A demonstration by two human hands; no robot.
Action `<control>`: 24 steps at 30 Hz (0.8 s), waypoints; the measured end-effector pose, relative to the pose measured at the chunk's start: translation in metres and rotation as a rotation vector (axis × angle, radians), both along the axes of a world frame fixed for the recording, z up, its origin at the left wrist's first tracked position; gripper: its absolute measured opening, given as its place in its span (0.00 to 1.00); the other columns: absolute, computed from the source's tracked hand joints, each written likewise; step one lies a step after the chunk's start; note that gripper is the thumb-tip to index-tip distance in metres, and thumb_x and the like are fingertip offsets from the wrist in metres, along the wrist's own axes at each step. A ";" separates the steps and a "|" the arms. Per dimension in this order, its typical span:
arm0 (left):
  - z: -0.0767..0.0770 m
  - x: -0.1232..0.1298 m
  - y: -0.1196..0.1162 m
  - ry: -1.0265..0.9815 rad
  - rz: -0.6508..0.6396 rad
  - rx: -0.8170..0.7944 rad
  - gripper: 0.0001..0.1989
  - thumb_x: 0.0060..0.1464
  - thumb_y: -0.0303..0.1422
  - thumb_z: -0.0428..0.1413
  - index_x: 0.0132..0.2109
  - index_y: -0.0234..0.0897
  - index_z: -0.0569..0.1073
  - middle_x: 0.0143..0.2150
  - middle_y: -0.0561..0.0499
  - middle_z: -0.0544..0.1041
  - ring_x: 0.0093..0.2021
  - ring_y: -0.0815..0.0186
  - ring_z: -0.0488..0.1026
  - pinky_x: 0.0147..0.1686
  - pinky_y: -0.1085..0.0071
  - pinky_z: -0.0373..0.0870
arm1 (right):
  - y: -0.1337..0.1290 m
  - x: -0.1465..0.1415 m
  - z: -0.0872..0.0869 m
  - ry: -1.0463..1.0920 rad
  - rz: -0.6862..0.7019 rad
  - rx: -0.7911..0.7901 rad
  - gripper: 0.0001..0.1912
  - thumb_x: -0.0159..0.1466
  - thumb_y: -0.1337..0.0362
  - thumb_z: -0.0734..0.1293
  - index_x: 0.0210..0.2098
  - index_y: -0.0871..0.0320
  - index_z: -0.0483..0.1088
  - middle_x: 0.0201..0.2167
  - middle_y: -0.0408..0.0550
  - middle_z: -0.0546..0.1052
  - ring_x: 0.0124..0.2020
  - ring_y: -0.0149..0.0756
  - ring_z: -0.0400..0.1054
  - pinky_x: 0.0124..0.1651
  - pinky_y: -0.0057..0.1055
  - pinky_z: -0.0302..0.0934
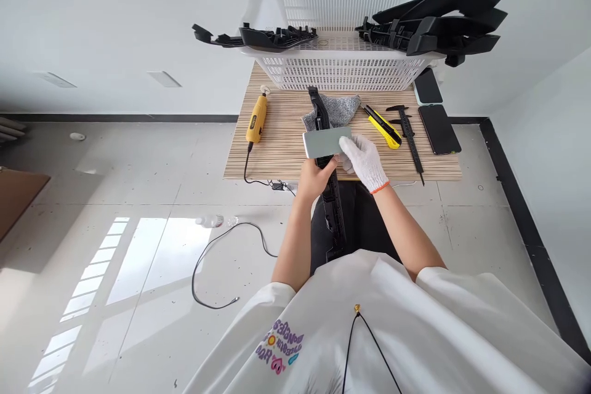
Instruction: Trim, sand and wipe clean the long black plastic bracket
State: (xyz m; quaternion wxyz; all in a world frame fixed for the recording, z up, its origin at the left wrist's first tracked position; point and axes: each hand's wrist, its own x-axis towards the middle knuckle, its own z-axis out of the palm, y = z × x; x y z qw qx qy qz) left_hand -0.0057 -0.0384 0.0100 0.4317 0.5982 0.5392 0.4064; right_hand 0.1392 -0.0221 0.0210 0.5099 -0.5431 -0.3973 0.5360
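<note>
Nearest the wearer, the lower end of the long black part (334, 212) lay over the lap, ribbed side up, its upper length running out across the tabletop (284, 157). The L hand (314, 180), bare, appeared closed round the part approx. at the table edge, thumb across it; fingers underneath were hidden, so can't tell how firm the hold was. The R hand (364, 161), in a white glove, pinched the R end of a flat grey-green slab (323, 143), thumb on top, which sat crosswise above the part; can't tell if the two touched. Good handling prob. called for a steady L grip w/ the slab kept level, held by its edge, and the lap end braced, b/c such a long part would likely swing if nudged. Bare L fingers prob. needed care re: sharp ribs. Farther out, a grey cloth (340, 111) lay by the part's far end, w/ a yellow rotary tool (257, 120) to the L, and a utility knife (384, 127) plus calipers (409, 138) to the R; elbow room there seemed worth minding. Farthest, a white basket (341, 63) held more black pcs. (438, 28).
</note>
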 end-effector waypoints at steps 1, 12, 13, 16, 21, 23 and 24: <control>0.000 0.000 0.000 -0.006 0.008 -0.006 0.14 0.56 0.44 0.56 0.30 0.39 0.67 0.26 0.52 0.67 0.32 0.64 0.68 0.33 0.68 0.64 | -0.001 0.000 0.000 0.022 0.001 -0.016 0.22 0.58 0.43 0.71 0.31 0.55 0.66 0.20 0.39 0.71 0.16 0.24 0.62 0.15 0.21 0.55; -0.006 -0.002 0.002 -0.063 0.022 -0.029 0.14 0.56 0.44 0.58 0.32 0.38 0.69 0.28 0.52 0.70 0.31 0.66 0.68 0.31 0.70 0.65 | -0.001 -0.003 0.001 0.016 -0.061 0.024 0.22 0.59 0.44 0.71 0.31 0.55 0.65 0.22 0.40 0.70 0.17 0.24 0.62 0.16 0.21 0.55; -0.005 -0.002 0.002 -0.058 0.019 -0.013 0.13 0.56 0.43 0.57 0.32 0.38 0.69 0.29 0.52 0.71 0.32 0.66 0.69 0.32 0.70 0.66 | -0.001 -0.003 0.002 -0.023 -0.035 0.038 0.22 0.60 0.43 0.70 0.31 0.55 0.66 0.22 0.40 0.71 0.17 0.24 0.63 0.16 0.21 0.56; -0.003 -0.002 0.001 -0.018 0.011 -0.026 0.14 0.56 0.43 0.58 0.30 0.38 0.68 0.26 0.53 0.68 0.29 0.67 0.66 0.30 0.70 0.64 | -0.001 -0.003 0.002 -0.007 -0.069 0.027 0.22 0.60 0.43 0.70 0.31 0.55 0.66 0.22 0.40 0.71 0.17 0.24 0.62 0.16 0.21 0.57; -0.003 -0.002 0.001 -0.018 -0.002 -0.042 0.13 0.57 0.42 0.57 0.32 0.39 0.68 0.24 0.54 0.65 0.26 0.68 0.62 0.27 0.70 0.60 | -0.002 -0.003 0.001 -0.047 -0.083 0.068 0.21 0.60 0.44 0.71 0.32 0.56 0.68 0.22 0.40 0.72 0.17 0.24 0.63 0.16 0.22 0.56; -0.003 -0.002 0.001 -0.011 -0.005 -0.044 0.13 0.56 0.43 0.58 0.32 0.39 0.68 0.24 0.54 0.65 0.26 0.68 0.62 0.28 0.70 0.60 | -0.002 -0.003 0.000 -0.031 -0.110 0.067 0.21 0.59 0.44 0.71 0.32 0.56 0.68 0.22 0.40 0.71 0.17 0.24 0.63 0.16 0.22 0.56; -0.004 -0.002 0.001 -0.006 -0.008 -0.056 0.14 0.56 0.43 0.58 0.32 0.39 0.67 0.24 0.55 0.65 0.26 0.68 0.62 0.28 0.70 0.60 | -0.001 -0.002 0.000 0.016 -0.156 0.060 0.21 0.60 0.44 0.71 0.31 0.55 0.67 0.21 0.39 0.70 0.16 0.24 0.61 0.16 0.22 0.56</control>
